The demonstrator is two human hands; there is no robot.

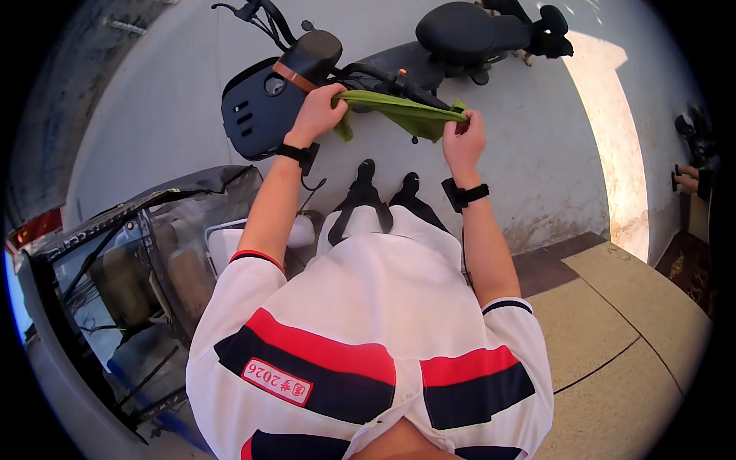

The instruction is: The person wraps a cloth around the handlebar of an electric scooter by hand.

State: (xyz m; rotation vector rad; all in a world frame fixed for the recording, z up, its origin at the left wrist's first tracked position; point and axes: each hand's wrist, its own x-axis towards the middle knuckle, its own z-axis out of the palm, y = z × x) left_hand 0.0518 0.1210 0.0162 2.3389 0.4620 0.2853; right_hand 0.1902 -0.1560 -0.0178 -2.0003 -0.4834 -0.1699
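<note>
A green cloth [400,110] is stretched between my two hands, with loose ends hanging down at both sides. My left hand [318,115] is closed on its left end, near the front of a dark electric scooter [264,111]. The cloth's other end is pinched between the thumb and fingers of my right hand [464,142]. Behind the cloth, the scooter's right handlebar [425,97] is partly hidden. I cannot tell whether the cloth touches the handlebar. Black straps with small dark devices sit on both wrists.
The scooter's black seat [468,31] is beyond my hands. At left stands a vehicle with a clear windshield [115,284] and dark frame. Tan paving [613,322] lies at lower right, and another person's hand [686,178] shows at the right edge.
</note>
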